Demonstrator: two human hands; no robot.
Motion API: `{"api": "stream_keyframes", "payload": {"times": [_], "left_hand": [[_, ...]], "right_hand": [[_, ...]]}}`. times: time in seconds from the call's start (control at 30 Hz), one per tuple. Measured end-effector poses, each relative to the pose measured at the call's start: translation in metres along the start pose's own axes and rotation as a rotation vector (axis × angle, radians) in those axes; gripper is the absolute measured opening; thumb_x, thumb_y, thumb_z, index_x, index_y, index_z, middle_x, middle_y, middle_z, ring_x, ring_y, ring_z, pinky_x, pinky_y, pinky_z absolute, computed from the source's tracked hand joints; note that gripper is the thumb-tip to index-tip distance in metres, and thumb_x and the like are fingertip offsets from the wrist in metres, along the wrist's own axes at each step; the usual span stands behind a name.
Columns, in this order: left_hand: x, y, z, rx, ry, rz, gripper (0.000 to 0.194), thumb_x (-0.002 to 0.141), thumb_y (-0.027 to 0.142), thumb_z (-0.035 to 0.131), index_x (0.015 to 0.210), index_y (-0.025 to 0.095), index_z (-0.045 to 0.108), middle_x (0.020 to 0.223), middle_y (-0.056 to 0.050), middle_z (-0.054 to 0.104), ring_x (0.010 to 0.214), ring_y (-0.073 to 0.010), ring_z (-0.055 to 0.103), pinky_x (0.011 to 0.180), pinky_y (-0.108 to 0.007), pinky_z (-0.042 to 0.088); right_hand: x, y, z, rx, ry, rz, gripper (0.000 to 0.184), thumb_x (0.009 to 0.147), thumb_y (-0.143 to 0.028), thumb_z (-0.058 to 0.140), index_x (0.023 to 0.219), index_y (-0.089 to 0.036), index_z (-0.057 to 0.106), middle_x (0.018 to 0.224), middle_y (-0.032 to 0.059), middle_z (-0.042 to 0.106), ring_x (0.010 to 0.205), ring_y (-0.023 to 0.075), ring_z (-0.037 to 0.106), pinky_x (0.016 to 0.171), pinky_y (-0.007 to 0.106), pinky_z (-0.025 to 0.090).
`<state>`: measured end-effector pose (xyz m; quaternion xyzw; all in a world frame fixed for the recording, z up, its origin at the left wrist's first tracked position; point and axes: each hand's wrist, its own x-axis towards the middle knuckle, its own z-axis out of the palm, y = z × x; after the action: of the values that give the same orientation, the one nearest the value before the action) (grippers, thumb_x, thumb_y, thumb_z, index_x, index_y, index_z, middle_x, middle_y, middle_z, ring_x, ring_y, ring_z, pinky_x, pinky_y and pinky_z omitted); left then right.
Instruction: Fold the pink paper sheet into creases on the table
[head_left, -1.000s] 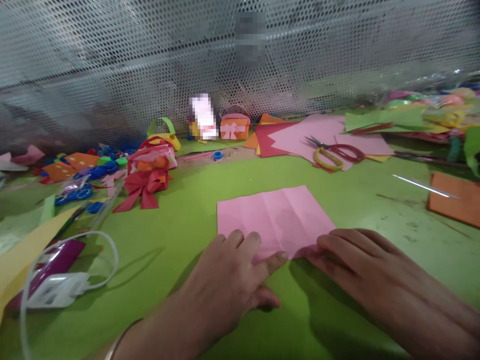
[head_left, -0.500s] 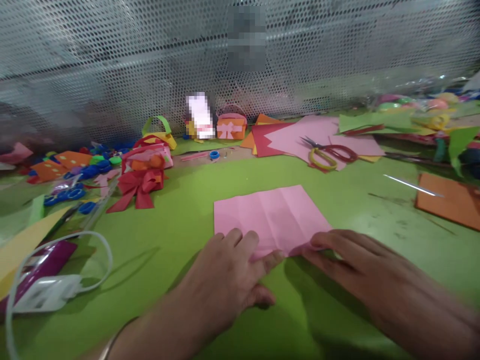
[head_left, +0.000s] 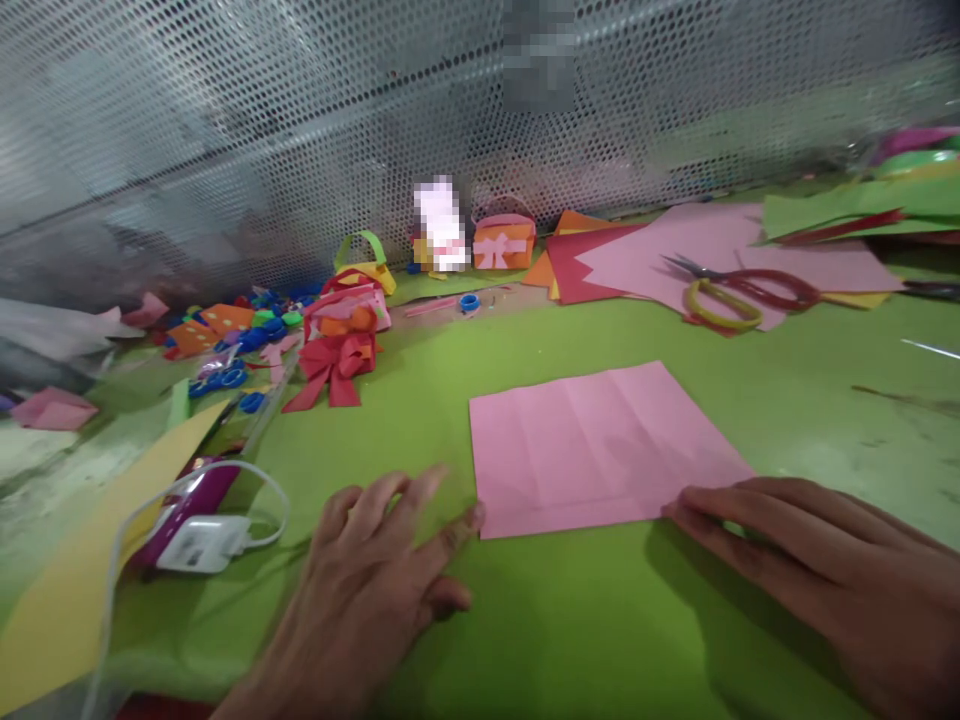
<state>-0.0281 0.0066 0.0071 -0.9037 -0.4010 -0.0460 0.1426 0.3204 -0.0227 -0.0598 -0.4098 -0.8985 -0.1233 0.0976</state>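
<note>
A sheet of pink paper [head_left: 577,440] lies on the green tabletop in front of me, creased with several upright fold lines and one line along its near edge. My left hand [head_left: 390,560] is beside its near left corner, fingers apart, with the index fingertip at the paper's edge. At the near right corner, my right hand [head_left: 825,560] has thumb and fingers pressed together on the paper. Part of that corner is hidden under the fingers.
Scissors [head_left: 731,295] with red and yellow handles rest on pink sheets at the back right. Paper bags with a red bow [head_left: 334,365] stand left of centre. A white charger [head_left: 202,543] with a cable lies at left. A perforated metal panel [head_left: 337,130] rises behind.
My left hand has slid left along the near edge to the paper's corner, uncovering it. The right hand stays at the right corner. The view has turned slightly left.
</note>
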Motion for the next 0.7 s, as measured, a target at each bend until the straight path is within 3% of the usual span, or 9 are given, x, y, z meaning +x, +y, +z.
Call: {"api": "stream_keyframes", "payload": {"times": [0.1, 0.2, 0.27, 0.37, 0.43, 0.53, 0.6, 0.7], "left_hand": [[-0.003, -0.003, -0.004, -0.015, -0.035, -0.039, 0.036, 0.089, 0.046, 0.054, 0.122, 0.035, 0.063, 0.127, -0.01, 0.061, 0.107, -0.0318, 0.051, 0.084, -0.047, 0.041], [0.007, 0.008, -0.009, -0.066, 0.032, -0.113, 0.041, 0.095, 0.047, 0.04, 0.113, 0.024, 0.069, 0.125, -0.013, 0.063, 0.109, -0.0329, 0.052, 0.086, -0.049, 0.042], [0.015, 0.023, -0.01, -0.117, 0.093, -0.147, 0.047, 0.097, 0.046, 0.034, 0.116, 0.018, 0.066, 0.122, -0.014, 0.064, 0.111, -0.0315, 0.052, 0.089, -0.049, 0.043], [0.027, 0.052, -0.001, -0.223, 0.076, -0.104, 0.052, 0.095, 0.051, 0.036, 0.128, 0.017, 0.057, 0.123, -0.012, 0.064, 0.112, -0.0277, 0.055, 0.089, -0.043, 0.047], [0.033, 0.072, 0.009, -0.286, 0.096, -0.09, 0.06, 0.094, 0.058, 0.027, 0.125, 0.017, 0.06, 0.12, -0.011, 0.065, 0.109, -0.0267, 0.056, 0.088, -0.041, 0.049], [0.038, 0.093, 0.021, -0.328, 0.225, -0.108, 0.074, 0.092, 0.064, 0.013, 0.118, 0.017, 0.064, 0.11, -0.009, 0.069, 0.102, -0.0259, 0.057, 0.099, -0.047, 0.044], [0.039, 0.096, 0.023, -0.355, 0.227, -0.122, 0.071, 0.092, 0.064, 0.016, 0.12, 0.017, 0.062, 0.107, -0.009, 0.069, 0.1, -0.026, 0.057, 0.102, -0.05, 0.042], [0.037, 0.085, 0.015, -0.407, 0.104, -0.197, 0.052, 0.097, 0.05, 0.03, 0.131, 0.017, 0.052, 0.114, -0.01, 0.065, 0.102, -0.0246, 0.058, 0.089, -0.043, 0.051]], "right_hand": [[-0.005, 0.002, 0.006, -0.047, 0.004, -0.029, 0.07, 0.078, -0.012, 0.043, 0.145, -0.029, 0.039, 0.125, 0.0079, 0.062, 0.109, 0.0331, 0.06, 0.085, 0.048, 0.059], [-0.004, 0.002, 0.009, -0.063, 0.006, -0.015, 0.073, 0.076, -0.009, 0.042, 0.146, -0.031, 0.037, 0.124, 0.0072, 0.063, 0.11, 0.0331, 0.06, 0.085, 0.047, 0.059], [-0.003, 0.001, 0.009, -0.045, 0.011, -0.009, 0.072, 0.078, -0.01, 0.042, 0.146, -0.03, 0.037, 0.125, 0.0076, 0.063, 0.111, 0.0335, 0.059, 0.084, 0.049, 0.059], [-0.002, 0.001, 0.01, 0.001, 0.003, 0.0, 0.064, 0.08, -0.014, 0.044, 0.143, -0.029, 0.042, 0.127, 0.0075, 0.061, 0.113, 0.0329, 0.058, 0.087, 0.05, 0.057], [-0.003, 0.001, 0.01, 0.018, 0.003, 0.015, 0.06, 0.081, -0.013, 0.043, 0.138, -0.029, 0.048, 0.126, 0.007, 0.061, 0.113, 0.0316, 0.058, 0.089, 0.049, 0.056], [-0.006, 0.002, 0.011, 0.028, 0.019, 0.016, 0.059, 0.079, -0.011, 0.043, 0.134, -0.028, 0.053, 0.125, 0.0073, 0.062, 0.112, 0.0314, 0.058, 0.089, 0.048, 0.056], [-0.007, 0.002, 0.012, 0.03, 0.035, 0.013, 0.059, 0.078, -0.011, 0.042, 0.134, -0.029, 0.053, 0.123, 0.007, 0.063, 0.111, 0.0316, 0.059, 0.087, 0.048, 0.057], [-0.006, 0.002, 0.013, 0.028, 0.044, 0.01, 0.059, 0.08, -0.013, 0.042, 0.135, -0.029, 0.052, 0.123, 0.0067, 0.063, 0.11, 0.0319, 0.059, 0.087, 0.049, 0.057]]}}
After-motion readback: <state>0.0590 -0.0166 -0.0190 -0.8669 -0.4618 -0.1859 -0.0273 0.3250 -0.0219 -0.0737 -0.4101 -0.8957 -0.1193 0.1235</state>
